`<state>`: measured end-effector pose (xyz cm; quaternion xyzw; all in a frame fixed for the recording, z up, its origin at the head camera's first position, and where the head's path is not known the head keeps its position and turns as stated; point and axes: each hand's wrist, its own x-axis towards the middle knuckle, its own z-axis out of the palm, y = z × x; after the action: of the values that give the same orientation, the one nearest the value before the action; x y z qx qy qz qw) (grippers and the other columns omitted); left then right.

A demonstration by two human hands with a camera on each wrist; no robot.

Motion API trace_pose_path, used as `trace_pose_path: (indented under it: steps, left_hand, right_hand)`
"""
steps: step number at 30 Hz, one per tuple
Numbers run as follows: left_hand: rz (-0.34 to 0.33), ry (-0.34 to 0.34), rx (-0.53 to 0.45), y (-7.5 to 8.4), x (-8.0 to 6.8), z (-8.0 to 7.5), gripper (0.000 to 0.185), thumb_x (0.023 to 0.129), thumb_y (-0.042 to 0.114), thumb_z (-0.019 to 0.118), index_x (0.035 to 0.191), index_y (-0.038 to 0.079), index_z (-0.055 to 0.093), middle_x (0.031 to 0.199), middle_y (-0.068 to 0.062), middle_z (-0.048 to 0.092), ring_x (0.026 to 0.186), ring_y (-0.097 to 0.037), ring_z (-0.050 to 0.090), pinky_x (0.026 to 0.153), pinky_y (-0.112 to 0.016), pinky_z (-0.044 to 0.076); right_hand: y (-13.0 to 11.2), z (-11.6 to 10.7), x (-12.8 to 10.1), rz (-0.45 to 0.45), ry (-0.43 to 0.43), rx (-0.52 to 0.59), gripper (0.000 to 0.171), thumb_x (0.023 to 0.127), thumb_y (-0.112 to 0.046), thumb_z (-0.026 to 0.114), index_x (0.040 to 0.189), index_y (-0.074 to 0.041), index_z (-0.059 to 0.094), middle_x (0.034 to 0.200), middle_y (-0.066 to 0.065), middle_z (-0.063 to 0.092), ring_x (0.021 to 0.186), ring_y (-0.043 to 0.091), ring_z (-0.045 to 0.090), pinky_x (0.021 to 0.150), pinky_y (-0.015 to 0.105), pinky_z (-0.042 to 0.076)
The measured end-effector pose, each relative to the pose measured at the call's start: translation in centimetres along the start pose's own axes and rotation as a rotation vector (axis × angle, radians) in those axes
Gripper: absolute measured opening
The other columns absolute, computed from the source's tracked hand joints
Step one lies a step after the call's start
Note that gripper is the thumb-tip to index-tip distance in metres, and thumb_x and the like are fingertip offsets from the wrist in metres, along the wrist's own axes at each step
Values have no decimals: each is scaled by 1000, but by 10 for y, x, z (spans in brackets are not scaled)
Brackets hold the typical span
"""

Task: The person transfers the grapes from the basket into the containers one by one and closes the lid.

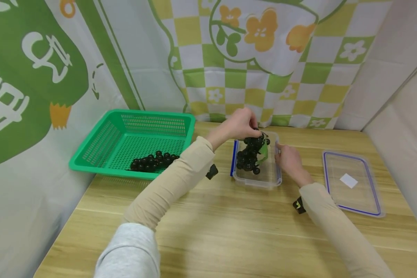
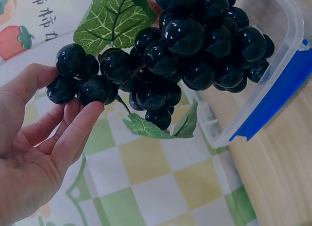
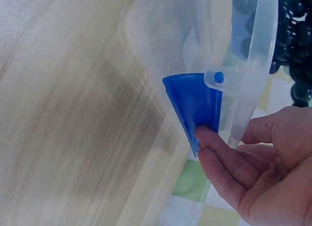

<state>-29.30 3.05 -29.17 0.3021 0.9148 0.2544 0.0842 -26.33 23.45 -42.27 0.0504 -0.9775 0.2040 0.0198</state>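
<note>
Tabletop container (image 1: 274,180) receives grape bunch (image 1: 251,153), hanging stem-up.

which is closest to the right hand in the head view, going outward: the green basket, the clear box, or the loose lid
From the right hand:
1. Clear box, touching it, on its left.
2. Loose lid, on the table to its right.
3. Green basket, far left, beyond the box.

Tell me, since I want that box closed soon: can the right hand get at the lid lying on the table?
Probably yes. The lid lies flat on the table just beside the right hand, with nothing between them. That hand only touches the clear box at its blue clip.
</note>
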Motion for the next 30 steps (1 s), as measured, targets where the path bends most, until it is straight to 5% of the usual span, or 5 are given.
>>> trace_pose_path:
  steps: [5,12,21,30]
  left_hand:
    - [21,-14,-28,-2,7,15,16,85,22,68,77,8,67,71,-2,63,57,-10,51,57,-20,43]
    - [2,12,-26,-12,19,31,17,84,19,67,71,9,63,66,1,56,55,-10,43,57,-19,37]
    - [-66,66,-7,-26,40,49,16,86,19,67,90,3,66,92,-8,67,77,-16,59,71,-24,49]
    - [-105,7,119,-27,55,76,19,90,21,64,102,7,62,103,-5,63,87,-16,58,78,-28,49]
  right_hand:
    - [1,0,0,8,-12,20,44,87,-2,51,130,9,49,69,23,64,40,10,39,39,23,36]
    - [4,3,-1,-4,0,14,43,87,-2,52,128,10,51,71,24,65,40,11,39,39,24,36]
    - [4,3,2,-1,-5,-7,45,86,-3,54,129,9,50,114,33,61,58,25,57,51,34,48]
    - [5,1,0,-14,22,-12,33,80,3,52,111,10,62,93,29,67,76,38,63,66,47,53]
